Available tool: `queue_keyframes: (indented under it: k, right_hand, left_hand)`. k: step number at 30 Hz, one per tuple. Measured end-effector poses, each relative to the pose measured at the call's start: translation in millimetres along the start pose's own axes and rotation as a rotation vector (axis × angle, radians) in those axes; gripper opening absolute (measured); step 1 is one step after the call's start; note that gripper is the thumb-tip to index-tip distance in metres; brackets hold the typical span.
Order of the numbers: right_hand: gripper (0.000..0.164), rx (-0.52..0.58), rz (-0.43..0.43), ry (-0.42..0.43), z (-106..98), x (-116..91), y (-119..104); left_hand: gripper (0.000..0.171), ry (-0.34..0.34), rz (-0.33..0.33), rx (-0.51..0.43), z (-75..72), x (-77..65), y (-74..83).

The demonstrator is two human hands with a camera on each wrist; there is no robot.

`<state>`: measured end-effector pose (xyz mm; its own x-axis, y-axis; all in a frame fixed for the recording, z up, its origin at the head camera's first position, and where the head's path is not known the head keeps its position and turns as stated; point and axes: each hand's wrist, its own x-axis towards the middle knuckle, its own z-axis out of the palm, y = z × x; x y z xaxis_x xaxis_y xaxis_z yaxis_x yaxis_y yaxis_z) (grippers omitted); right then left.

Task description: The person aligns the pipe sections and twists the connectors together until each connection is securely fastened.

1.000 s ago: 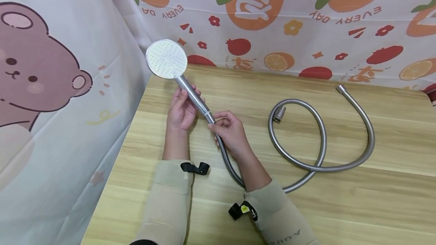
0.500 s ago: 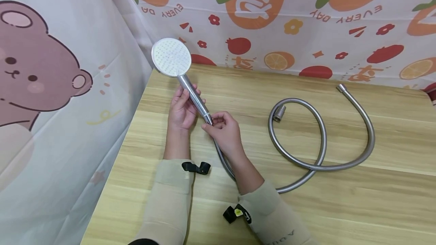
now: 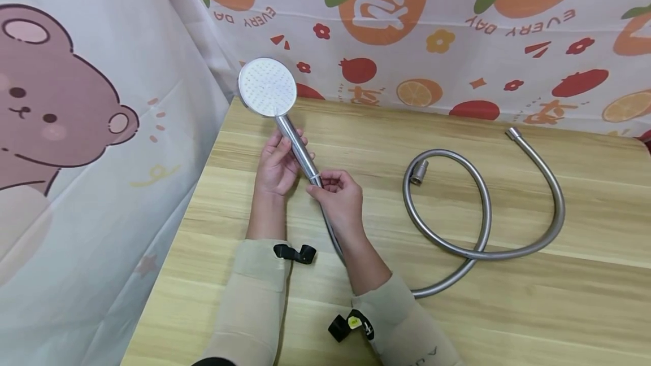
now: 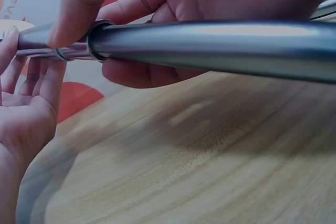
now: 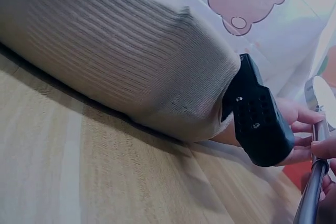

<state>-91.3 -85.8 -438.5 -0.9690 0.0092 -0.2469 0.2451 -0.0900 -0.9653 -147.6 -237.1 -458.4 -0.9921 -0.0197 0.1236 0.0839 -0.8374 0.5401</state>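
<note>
In the head view a chrome shower head (image 3: pixel 267 87) with a round white spray face points up and away. My left hand (image 3: pixel 277 171) holds its handle from beneath, thumb on the side. At the lower end of the handle, my right hand (image 3: pixel 342 205) pinches the joint where the grey metal shower hose (image 3: pixel 488 208) meets it. The left wrist view brings this joint close: the hose end (image 4: pixel 220 45) lies in line with the handle, a collar between them. Whether its thread is fully engaged is hidden by my fingers.
The hose's loop lies on the wooden table (image 3: pixel 508 309) to the right. A metal end fitting (image 3: pixel 513 133) is near the back edge, and a conical nut (image 3: pixel 419 173) sits inside the loop. Printed cloths (image 3: pixel 386 66) hang behind and at left. Black wrist cameras (image 3: pixel 295 253) project from the sleeves.
The shower head has shifted a little to the right, with the left hand following. My right hand's fingers have moved around the joint, and its wrist has drifted slightly left.
</note>
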Motion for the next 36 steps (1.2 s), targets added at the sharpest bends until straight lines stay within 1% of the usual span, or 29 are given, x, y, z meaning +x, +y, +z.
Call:
queue_keyframes:
  k: [5, 11, 20, 26, 29, 31, 36]
  right_hand:
    - [0.031, 0.026, 0.008, -0.005, -3.9, 0.8, 1.9]
    - [0.032, 0.021, -0.005, -0.030, -5.5, 2.3, 1.8]
    - [0.031, -0.088, -0.058, -0.030, -5.4, 4.8, 2.8]
    - [0.031, -0.106, -0.099, -0.026, -6.1, 4.2, 4.4]
    - [0.031, -0.105, -0.112, -0.027, -5.9, 3.3, 5.0]
    - [0.031, -0.104, -0.116, -0.032, -5.6, 2.6, 5.2]
    - [0.030, -0.104, -0.121, -0.050, -4.4, 2.0, 6.7]
  left_hand:
    - [0.035, -0.009, -0.036, 0.007, -3.1, 0.9, 0.6]
    - [0.044, 0.014, -0.069, 0.018, -3.6, 2.4, 3.9]
    - [0.046, 0.034, -0.079, 0.053, -0.7, 3.3, 5.3]
    - [0.052, 0.046, -0.077, 0.056, -0.9, 2.6, 4.8]
    - [0.049, 0.047, -0.075, 0.048, -1.9, 2.1, 4.6]
    - [0.044, 0.049, -0.077, 0.052, -2.1, 1.9, 4.6]
    - [0.037, 0.056, -0.079, 0.105, -1.5, 2.3, 4.4]
